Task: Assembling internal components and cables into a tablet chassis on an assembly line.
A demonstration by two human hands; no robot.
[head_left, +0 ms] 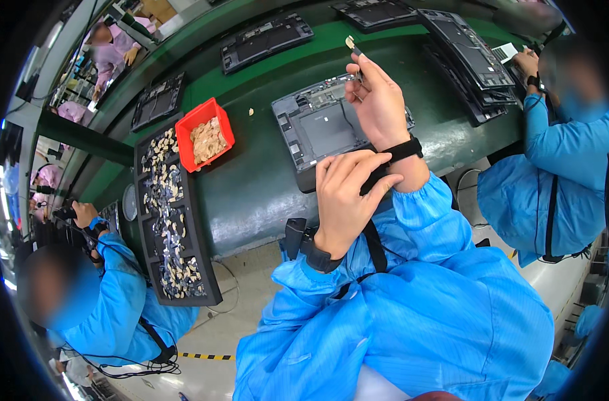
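Note:
My right hand (378, 103) is raised over an opened laptop base (324, 130), palm turned partly toward me. Its fingertips pinch a small part (350, 43), cream-gold with a dark strip. My left hand (348, 194) lies in front of the laptop's near edge. Its fingertips reach the black wrist strap (406, 149) on my right wrist, while thumb and index finger stay apart. The dark grey laptop base lies on the green bench, its inner boards and cables showing. My right hand hides its far right part.
On the left stand a red bin (206, 134) of tan pieces and a long black tray (174, 220) of small cream and dark parts. More laptop bases (267, 41) lie on the far side; several are stacked (468, 60) at right. Co-workers in blue (548, 194) sit on both sides.

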